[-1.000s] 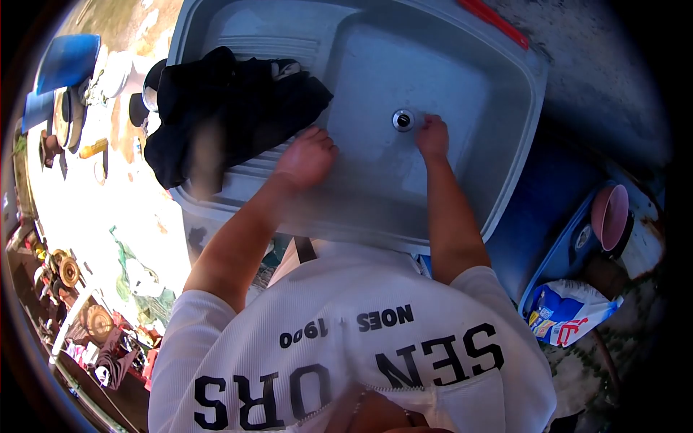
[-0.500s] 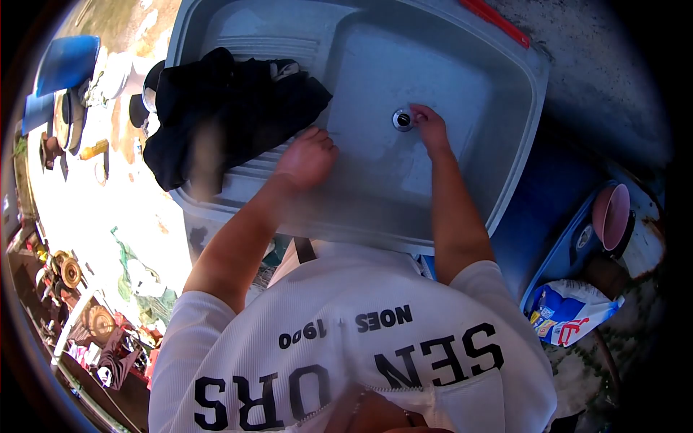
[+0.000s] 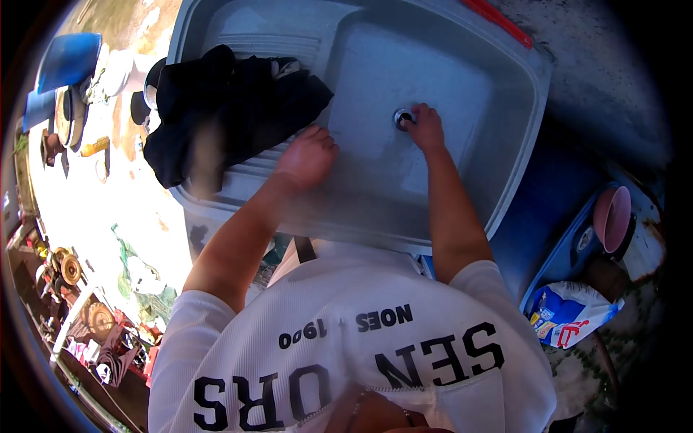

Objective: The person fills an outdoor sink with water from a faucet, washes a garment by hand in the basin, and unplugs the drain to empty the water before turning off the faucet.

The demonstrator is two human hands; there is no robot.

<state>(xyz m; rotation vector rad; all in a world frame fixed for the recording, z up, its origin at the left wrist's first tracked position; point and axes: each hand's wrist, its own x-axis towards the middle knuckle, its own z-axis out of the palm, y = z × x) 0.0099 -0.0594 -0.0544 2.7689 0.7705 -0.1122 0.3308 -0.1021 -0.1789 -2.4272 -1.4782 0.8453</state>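
Note:
A grey laundry sink (image 3: 375,229) has a ridged washboard on its left and a deep basin on its right. Dark, crumpled cloth (image 3: 231,115) lies over the washboard and hangs past the left rim. My left hand (image 3: 309,155) rests by the washboard's inner edge, just right of the cloth, fingers curled in; whatever they might hold is hidden. Down in the basin, my right hand (image 3: 426,130) is at the round metal drain (image 3: 401,115). Its fingers are bent together over the drain's right side, thumb at the dark opening. What they grip, if anything, is too small to tell.
A red strip (image 3: 498,22) lies along the sink's far right rim. To the right are a blue barrel (image 3: 552,252), a pink bowl (image 3: 612,219) and a white and blue plastic bag (image 3: 570,312). Clutter covers the sunlit ground at left.
My right hand has shifted slightly left and down over the drain, and its thumb now covers part of the opening. My left hand and the dark cloth stay where they were.

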